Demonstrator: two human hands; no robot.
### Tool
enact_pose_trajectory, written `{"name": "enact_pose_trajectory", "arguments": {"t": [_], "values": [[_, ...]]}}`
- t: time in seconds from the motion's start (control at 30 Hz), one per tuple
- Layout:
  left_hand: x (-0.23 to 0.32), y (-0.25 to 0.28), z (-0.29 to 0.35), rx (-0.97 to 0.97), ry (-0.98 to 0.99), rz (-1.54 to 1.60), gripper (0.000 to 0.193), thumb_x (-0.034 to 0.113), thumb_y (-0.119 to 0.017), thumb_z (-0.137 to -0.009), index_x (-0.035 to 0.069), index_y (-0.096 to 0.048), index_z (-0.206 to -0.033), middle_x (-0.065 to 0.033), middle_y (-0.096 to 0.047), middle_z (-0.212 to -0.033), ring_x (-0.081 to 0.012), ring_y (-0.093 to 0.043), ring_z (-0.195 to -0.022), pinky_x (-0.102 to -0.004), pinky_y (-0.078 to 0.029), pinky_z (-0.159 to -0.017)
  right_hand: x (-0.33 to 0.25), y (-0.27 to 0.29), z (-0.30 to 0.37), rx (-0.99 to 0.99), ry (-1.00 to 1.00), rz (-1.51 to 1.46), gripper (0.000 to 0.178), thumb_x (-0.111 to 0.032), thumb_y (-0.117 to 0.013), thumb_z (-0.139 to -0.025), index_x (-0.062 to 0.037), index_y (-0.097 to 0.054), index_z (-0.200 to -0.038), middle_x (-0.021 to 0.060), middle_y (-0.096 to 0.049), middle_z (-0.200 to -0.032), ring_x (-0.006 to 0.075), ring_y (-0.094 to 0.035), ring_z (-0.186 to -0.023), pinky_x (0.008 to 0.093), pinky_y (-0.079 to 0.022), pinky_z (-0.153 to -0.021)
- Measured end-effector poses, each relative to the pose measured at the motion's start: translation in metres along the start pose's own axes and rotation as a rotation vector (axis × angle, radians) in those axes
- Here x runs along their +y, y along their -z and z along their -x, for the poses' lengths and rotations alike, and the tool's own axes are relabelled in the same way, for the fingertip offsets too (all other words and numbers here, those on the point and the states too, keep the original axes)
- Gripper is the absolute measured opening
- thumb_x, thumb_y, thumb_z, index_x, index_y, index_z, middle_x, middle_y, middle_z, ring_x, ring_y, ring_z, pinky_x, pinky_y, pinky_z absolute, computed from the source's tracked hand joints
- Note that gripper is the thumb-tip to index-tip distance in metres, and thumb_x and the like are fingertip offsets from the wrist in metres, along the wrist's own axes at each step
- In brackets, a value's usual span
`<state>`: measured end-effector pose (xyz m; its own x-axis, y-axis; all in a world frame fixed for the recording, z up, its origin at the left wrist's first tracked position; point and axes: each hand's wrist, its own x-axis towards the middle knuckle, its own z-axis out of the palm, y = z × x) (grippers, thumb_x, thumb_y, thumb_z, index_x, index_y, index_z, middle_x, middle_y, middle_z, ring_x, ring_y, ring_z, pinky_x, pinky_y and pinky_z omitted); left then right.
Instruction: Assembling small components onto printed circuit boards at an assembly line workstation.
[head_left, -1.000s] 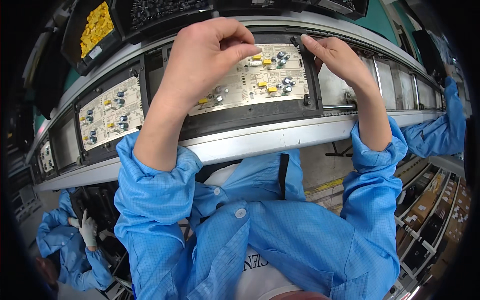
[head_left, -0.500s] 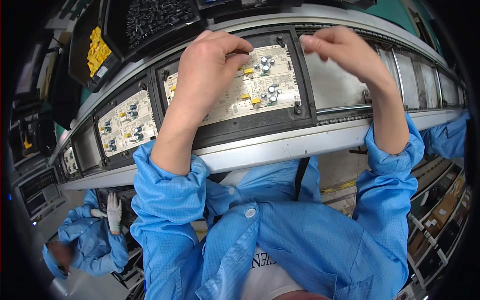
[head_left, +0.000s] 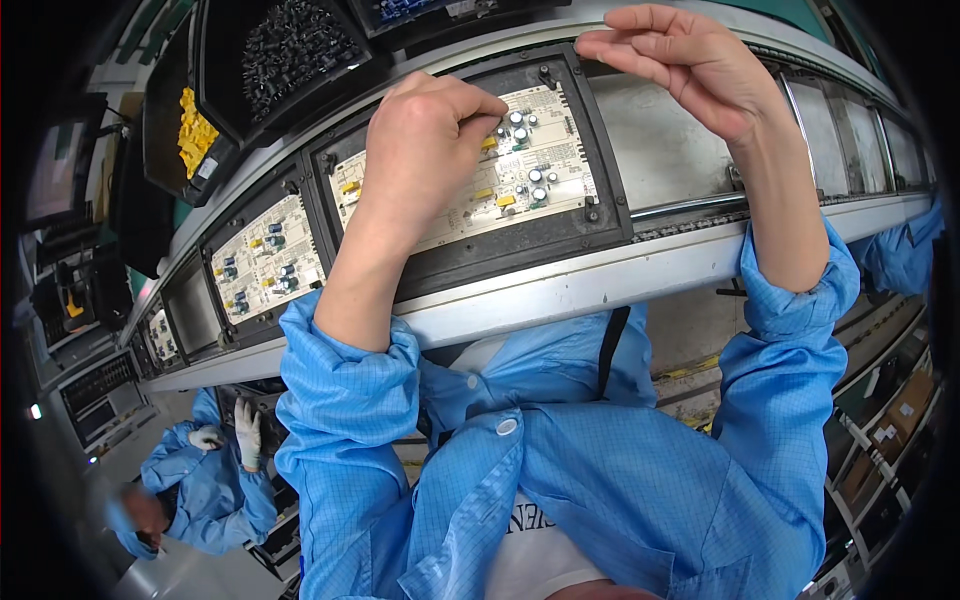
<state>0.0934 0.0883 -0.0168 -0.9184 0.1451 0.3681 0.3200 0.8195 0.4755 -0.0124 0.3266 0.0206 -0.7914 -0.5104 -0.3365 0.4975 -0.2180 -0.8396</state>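
A cream circuit board (head_left: 560, 160) sits in a black carrier frame (head_left: 480, 255) on the conveyor. It bears yellow block parts and several round capacitors (head_left: 537, 176). My left hand (head_left: 425, 140) is over the board's middle and hides part of it. Its thumb and forefinger are pinched together just above the board, near the upper capacitors; whatever is between them is hidden. My right hand (head_left: 690, 70) is raised beyond the carrier's upper right corner, fingers stretched out and nothing visible in it.
Beyond the rail (head_left: 600, 275) stand black bins with yellow parts (head_left: 196, 135), black parts (head_left: 295, 55) and blue parts (head_left: 400, 8). Another loaded carrier (head_left: 265, 260) is at left on the conveyor. A gloved co-worker (head_left: 205, 470) is at lower left.
My right hand has moved up and away from the carrier's corner, its fingers now stretched out. My left hand keeps its pinch over the board. The view has shifted slightly.
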Motion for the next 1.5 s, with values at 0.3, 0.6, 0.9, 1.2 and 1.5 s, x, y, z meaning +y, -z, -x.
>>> {"name": "enact_pose_trajectory", "arguments": {"t": [0.3, 0.6, 0.9, 1.2, 1.5], "values": [[0.006, -0.007, 0.001, 0.070, -0.063, -0.123, 0.007, 0.008, -0.071, -0.075, 0.008, -0.075, -0.081, -0.0060, -0.069, -0.079, -0.0272, -0.061, -0.080, -0.0379, -0.048, -0.080, 0.011, 0.008, -0.010, -0.049, 0.069, -0.120, 0.024, 0.014, -0.049, -0.088, 0.0152, -0.055, -0.110, 0.0271, -0.061, -0.111, 0.0350, -0.063, -0.108, 0.0349, -0.054, -0.097], [0.010, -0.009, 0.000, 0.058, -0.065, -0.161, 0.012, 0.003, -0.066, -0.074, 0.007, -0.075, -0.080, -0.0084, -0.068, -0.079, -0.0285, -0.061, -0.080, -0.0387, -0.048, -0.078, 0.015, 0.019, -0.033, -0.814, 0.150, -0.374, 0.033, 0.007, -0.052, -0.092, 0.0161, -0.045, -0.122, 0.0264, -0.062, -0.110, 0.0341, -0.068, -0.097, 0.0311, -0.060, -0.085], [0.004, -0.001, 0.001, 0.036, -0.173, -0.150, 0.021, -0.004, -0.062, -0.066, 0.006, -0.074, -0.081, -0.0082, -0.066, -0.078, -0.0297, -0.061, -0.084, -0.0408, -0.049, -0.078, 0.006, 0.009, -0.012, -0.107, 0.167, 0.333, 0.040, -0.011, -0.057, -0.097, 0.0068, -0.047, -0.131, 0.0174, -0.065, -0.116, 0.0132, -0.069, -0.094, 0.0150, -0.058, -0.072], [-0.032, 0.083, -0.013, 0.341, 0.153, -0.378, 0.017, 0.011, -0.059, -0.086, 0.008, -0.073, -0.095, -0.0130, -0.070, -0.092, -0.0338, -0.065, -0.088, -0.0436, -0.051, -0.079, 0.004, 0.009, -0.008, -0.139, 0.146, 0.369, 0.032, -0.016, -0.063, -0.094, 0.0006, -0.056, -0.120, 0.0116, -0.069, -0.104, 0.0114, -0.069, -0.091, 0.0153, -0.057, -0.068], [-0.090, 0.104, -0.050, -0.020, 0.256, -0.436, 0.026, 0.014, -0.069, -0.081, 0.003, -0.071, -0.105, -0.0148, -0.072, -0.098, -0.0291, -0.068, -0.093, -0.0359, -0.052, -0.083, 0.010, 0.000, 0.003, -0.091, 0.239, 0.663, 0.020, -0.014, -0.068, -0.088, -0.0046, -0.067, -0.106, -0.0027, -0.064, -0.085, 0.0023, -0.057, -0.069, 0.0157, -0.047, -0.066]]}}
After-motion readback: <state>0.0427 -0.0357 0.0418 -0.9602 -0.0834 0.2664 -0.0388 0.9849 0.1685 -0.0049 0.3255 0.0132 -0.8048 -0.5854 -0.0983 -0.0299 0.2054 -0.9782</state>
